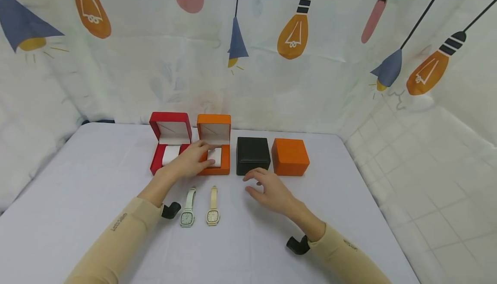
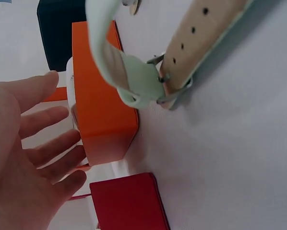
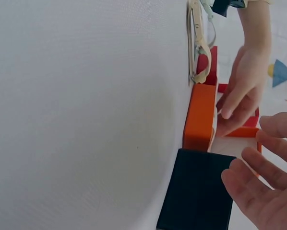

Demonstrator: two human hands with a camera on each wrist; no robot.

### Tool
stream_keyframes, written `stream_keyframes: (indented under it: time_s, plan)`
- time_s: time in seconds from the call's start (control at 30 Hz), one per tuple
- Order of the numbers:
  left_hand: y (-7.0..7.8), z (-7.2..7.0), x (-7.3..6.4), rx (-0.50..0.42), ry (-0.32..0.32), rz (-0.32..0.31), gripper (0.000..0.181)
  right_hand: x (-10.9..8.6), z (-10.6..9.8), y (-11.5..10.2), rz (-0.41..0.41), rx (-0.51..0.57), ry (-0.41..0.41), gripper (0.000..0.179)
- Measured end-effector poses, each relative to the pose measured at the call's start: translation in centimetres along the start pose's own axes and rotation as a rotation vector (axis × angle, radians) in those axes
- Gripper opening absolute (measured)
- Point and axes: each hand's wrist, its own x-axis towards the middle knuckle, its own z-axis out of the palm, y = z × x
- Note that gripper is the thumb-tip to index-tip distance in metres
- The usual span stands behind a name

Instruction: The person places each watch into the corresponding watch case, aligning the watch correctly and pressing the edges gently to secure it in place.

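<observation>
The left sleeve (image 1: 102, 245), at eight o'clock in the head view, and the right sleeve (image 1: 345, 256), near five, are beige cloth. Each carries small dark lettering (image 1: 118, 222) near the cuff — too small to read. A stubby, bent black fitting (image 1: 171, 210) juts from each wrist — left toward three o'clock, right toward nine. Both hands (image 1: 190, 162) are bare.
</observation>
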Motion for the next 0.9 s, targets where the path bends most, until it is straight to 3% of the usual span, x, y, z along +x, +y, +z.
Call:
stream_keyframes:
  time_s: [0.33, 0.57, 0.9]
  plan:
    - [-0.6, -0.2, 0.4, 0.060, -0.034, 0.007, 0.063, 0.3, 0.5, -0.4, 0.000, 0.013, -0.078, 0.022]
    - [-0.9, -0.4, 1.2, 0.113, -0.075, -0.032, 0.069, 0.4, 0.7, -0.4, -0.053, 0.032, -0.119, 0.022]
    - [0.0, -1.2, 2.4, 0.180, -0.143, -0.081, 0.073, 0.6, 1.1, -0.3, -0.131, 0.044, -0.173, 0.020]
